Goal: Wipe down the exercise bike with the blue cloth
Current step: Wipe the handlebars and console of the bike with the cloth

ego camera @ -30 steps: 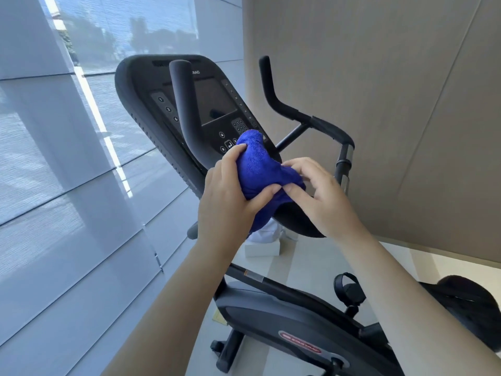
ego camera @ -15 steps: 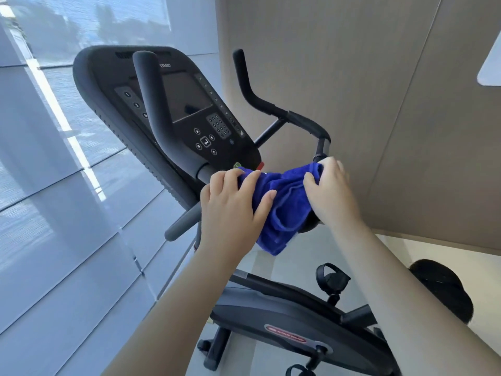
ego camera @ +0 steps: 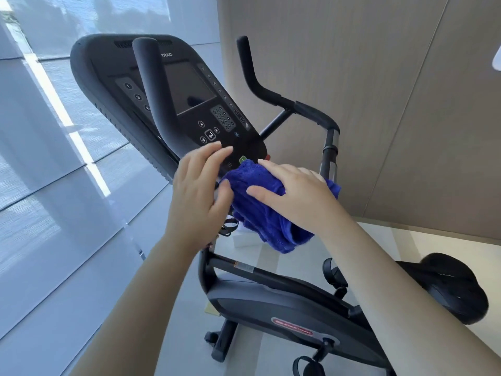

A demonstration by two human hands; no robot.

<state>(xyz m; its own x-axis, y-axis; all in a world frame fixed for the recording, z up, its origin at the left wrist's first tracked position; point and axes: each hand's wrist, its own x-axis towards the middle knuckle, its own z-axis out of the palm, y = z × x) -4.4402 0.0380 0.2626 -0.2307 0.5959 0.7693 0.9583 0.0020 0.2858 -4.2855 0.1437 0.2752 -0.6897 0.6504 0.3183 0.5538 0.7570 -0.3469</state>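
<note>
From the head camera, the only view, the blue cloth (ego camera: 267, 213) sits bunched at the lower edge of the exercise bike's console (ego camera: 179, 104), just under the green button (ego camera: 243, 159) and the red one beside it, with a loose tail hanging down toward the frame. The right hand (ego camera: 295, 196) lies flat on top of the cloth, fingers spread and extended, pinning it against the console's bottom lip; that reads as pressing rather than gripping, probably so the palm can push the fabric along the edge. The left hand (ego camera: 200, 191) is beside the cloth at its left end, fingers loose and slightly blurred, the tips over the console face and the thumb touching the cloth's edge; it is not closed on anything, and it seems to be there to steady or tuck the bundle. The near handlebar (ego camera: 154, 99) rises in front of the console, and the far handlebar (ego camera: 271, 96) runs behind the right hand. The flywheel housing (ego camera: 284, 313) and the seat (ego camera: 455, 286) lie below, well apart from the cloth, so by the look of it the wiping is only at the console for now and most of the machine is left to do.
</note>
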